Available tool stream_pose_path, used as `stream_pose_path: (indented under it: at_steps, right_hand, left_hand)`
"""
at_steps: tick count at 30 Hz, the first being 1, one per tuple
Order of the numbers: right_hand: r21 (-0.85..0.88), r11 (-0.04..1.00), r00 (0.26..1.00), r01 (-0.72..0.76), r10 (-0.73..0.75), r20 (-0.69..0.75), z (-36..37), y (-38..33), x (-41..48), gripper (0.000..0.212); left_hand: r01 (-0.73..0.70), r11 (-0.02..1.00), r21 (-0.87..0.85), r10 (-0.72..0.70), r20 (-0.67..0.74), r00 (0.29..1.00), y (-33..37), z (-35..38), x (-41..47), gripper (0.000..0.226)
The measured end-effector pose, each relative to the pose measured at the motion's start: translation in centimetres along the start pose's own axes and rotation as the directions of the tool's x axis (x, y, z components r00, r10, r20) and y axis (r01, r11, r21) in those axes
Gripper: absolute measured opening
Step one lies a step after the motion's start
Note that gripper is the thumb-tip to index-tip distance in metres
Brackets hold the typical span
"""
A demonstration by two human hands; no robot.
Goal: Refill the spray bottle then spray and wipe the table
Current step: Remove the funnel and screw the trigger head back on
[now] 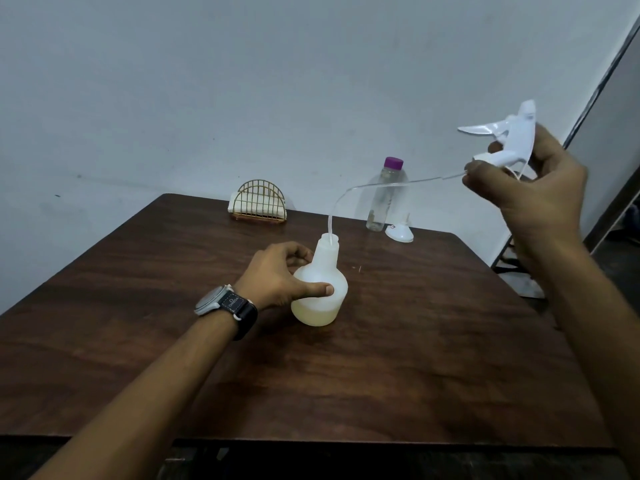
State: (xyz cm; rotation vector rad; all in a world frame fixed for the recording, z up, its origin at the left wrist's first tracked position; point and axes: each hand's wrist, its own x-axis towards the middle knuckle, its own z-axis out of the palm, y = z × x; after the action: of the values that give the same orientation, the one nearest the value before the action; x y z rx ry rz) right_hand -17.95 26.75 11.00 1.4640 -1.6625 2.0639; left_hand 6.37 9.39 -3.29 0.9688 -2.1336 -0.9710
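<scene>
Head view | spray bottle (320,282) stood upright mid-tabletop (398,358), uncapped, gripped by left hand (277,275) | spray head (509,140) pinched aloft in right hand (533,181), tube (349,192) tip kept in neck | water bottle (386,195), funnel (400,232) behind.

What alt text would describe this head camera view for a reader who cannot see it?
The right hand lifts a white plastic trigger sprayer head, its thin clear dip tube trailing into the open white translucent spray bottle steadied by the left hand on a dark wooden table. A purple-capped clear bottle stands behind.
</scene>
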Motion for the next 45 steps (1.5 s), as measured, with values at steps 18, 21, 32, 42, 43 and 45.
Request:
stream_pose_path:
  at_steps: [18,21,32,42,43,45]
  right_hand:
    - [-0.146,0.962,0.965,0.231,-0.246,-0.094,2.0,-0.5,-1.8,0.059]
    - [-0.137,0.961,0.966,0.239,-0.249,-0.068,1.8,-0.2,-2.0,0.063]
    - [-0.061,0.99,0.899,0.124,-0.086,0.429,3.2,-0.8,-1.7,0.081]
    - [-0.281,0.955,0.687,0.096,0.141,0.713,11.1,1.3,-2.4,0.071]
    - [-0.299,0.95,0.676,0.091,0.161,0.719,11.3,1.7,-2.7,0.071]
    - [-0.318,0.946,0.662,0.066,0.198,0.723,11.5,2.5,-3.3,0.07]
  left_hand:
    - [0.011,0.999,-0.037,-0.01,0.003,1.0,-0.1,0.0,-0.1,0.062]
    - [0.012,0.999,-0.036,-0.012,0.004,1.0,0.0,0.0,-0.1,0.062]
    - [0.015,1.0,-0.028,-0.015,0.004,1.0,0.0,0.0,0.1,0.063]
    - [0.031,0.999,-0.031,-0.03,0.019,0.999,0.1,0.0,-0.1,0.064]
    - [0.032,0.999,-0.029,-0.032,0.021,0.999,0.1,0.0,-0.1,0.065]
    - [0.033,0.999,-0.029,-0.033,0.019,0.999,0.2,0.0,-0.1,0.064]
